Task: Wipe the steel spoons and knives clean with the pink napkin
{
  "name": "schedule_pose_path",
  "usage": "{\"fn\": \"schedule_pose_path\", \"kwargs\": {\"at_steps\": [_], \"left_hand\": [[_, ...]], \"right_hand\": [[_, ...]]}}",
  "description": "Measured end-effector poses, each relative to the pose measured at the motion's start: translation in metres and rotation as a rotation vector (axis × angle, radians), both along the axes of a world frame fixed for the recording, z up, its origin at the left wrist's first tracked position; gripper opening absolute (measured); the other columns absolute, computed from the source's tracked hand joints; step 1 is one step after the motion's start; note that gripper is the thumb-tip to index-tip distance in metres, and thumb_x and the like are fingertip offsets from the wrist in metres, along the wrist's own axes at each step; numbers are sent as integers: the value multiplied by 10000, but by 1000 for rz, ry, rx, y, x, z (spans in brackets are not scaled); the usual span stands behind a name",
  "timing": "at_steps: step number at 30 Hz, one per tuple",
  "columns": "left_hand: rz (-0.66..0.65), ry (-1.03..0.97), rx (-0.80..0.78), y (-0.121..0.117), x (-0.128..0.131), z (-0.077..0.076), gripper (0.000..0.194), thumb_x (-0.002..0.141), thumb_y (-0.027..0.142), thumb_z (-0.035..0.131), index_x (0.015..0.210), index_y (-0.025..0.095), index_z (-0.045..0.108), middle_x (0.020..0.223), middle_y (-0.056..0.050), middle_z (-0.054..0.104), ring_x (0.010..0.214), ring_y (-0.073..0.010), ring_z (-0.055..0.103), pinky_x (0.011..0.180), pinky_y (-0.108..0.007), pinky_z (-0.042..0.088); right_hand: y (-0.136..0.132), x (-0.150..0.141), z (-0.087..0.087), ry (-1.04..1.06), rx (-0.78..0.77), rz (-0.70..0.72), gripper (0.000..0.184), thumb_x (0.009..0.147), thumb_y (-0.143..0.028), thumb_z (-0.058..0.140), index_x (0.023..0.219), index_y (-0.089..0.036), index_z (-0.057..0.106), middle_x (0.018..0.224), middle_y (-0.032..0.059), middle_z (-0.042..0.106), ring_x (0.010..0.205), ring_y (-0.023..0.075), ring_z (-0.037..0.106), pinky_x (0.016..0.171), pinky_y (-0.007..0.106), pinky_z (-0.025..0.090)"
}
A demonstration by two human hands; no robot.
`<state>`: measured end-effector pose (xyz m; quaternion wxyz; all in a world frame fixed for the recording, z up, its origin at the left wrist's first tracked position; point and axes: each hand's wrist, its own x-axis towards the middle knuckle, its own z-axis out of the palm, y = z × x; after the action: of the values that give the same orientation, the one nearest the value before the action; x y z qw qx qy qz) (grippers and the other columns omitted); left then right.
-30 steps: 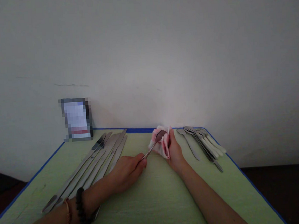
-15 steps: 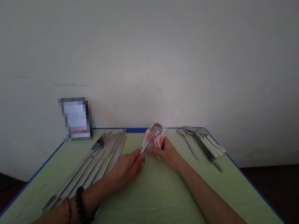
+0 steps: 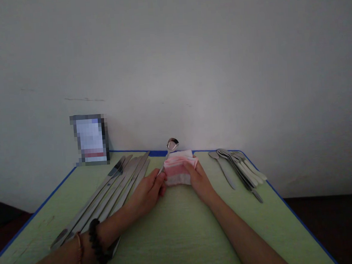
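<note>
My left hand (image 3: 150, 191) is closed on the handle of a shiny metal spoon (image 3: 172, 144), whose bowl points up and away toward the wall. A pink and white cloth (image 3: 179, 173) is gripped by my right hand (image 3: 200, 180), thumb on its near face. The cloth hangs folded just right of the spoon's handle, its left edge by my left fingers. Part of the handle is hidden by my fingers and the cloth.
Several long metal knives and flat utensils (image 3: 108, 197) lie on the left of the green table (image 3: 171, 241). To the right are a lone spoon (image 3: 223, 169), stacked spoons (image 3: 237, 170) and white-handled cutlery (image 3: 251, 171). A blurred screen (image 3: 90, 140) leans against the wall (image 3: 171, 68).
The spoon has shifted left and stands more upright, its bowl now clear of the cloth. My right hand's bunched cloth is now spread into a flatter fold.
</note>
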<state>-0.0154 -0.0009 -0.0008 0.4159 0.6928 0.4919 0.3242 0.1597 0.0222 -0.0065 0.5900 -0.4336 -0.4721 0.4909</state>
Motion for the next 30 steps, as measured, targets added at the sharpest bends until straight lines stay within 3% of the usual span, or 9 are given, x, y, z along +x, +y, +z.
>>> {"fn": "schedule_pose_path", "kwargs": {"at_steps": [7,13,18,24,30], "left_hand": [[-35,-82,-16,-6,1,2,329,954,442,291,832,197,475,531,68,481,433,-99,410,452,-219,331],[-157,-30,25,-10,0,11,342,948,420,301,837,182,520,492,69,476,463,-107,446,511,-225,357],[-206,-15,38,-12,-3,13,362,949,422,295,866,177,549,496,69,477,458,-108,447,499,-220,349],[-190,57,20,-9,-2,8,349,952,400,296,864,180,552,493,64,499,461,-113,462,506,-218,362],[-179,111,11,-6,0,6,357,945,393,294,900,177,576,477,63,515,451,-118,468,497,-215,366]], "right_hand": [[10,2,-7,316,-159,-28,259,709,-393,677,878,-197,668,873,43,722,869,225,656,811,363,507],[14,2,-1,513,-220,-79,190,683,-293,706,829,-180,659,807,22,727,701,176,660,712,314,542],[17,3,-3,580,-221,-138,187,708,-186,671,895,-185,661,790,-3,724,676,146,652,660,262,543],[18,6,4,671,-320,-104,66,779,-170,600,802,-163,661,743,8,720,637,137,644,634,246,545],[14,12,10,709,-274,43,151,794,-307,596,828,-175,662,777,12,719,677,157,641,680,291,550]]}}
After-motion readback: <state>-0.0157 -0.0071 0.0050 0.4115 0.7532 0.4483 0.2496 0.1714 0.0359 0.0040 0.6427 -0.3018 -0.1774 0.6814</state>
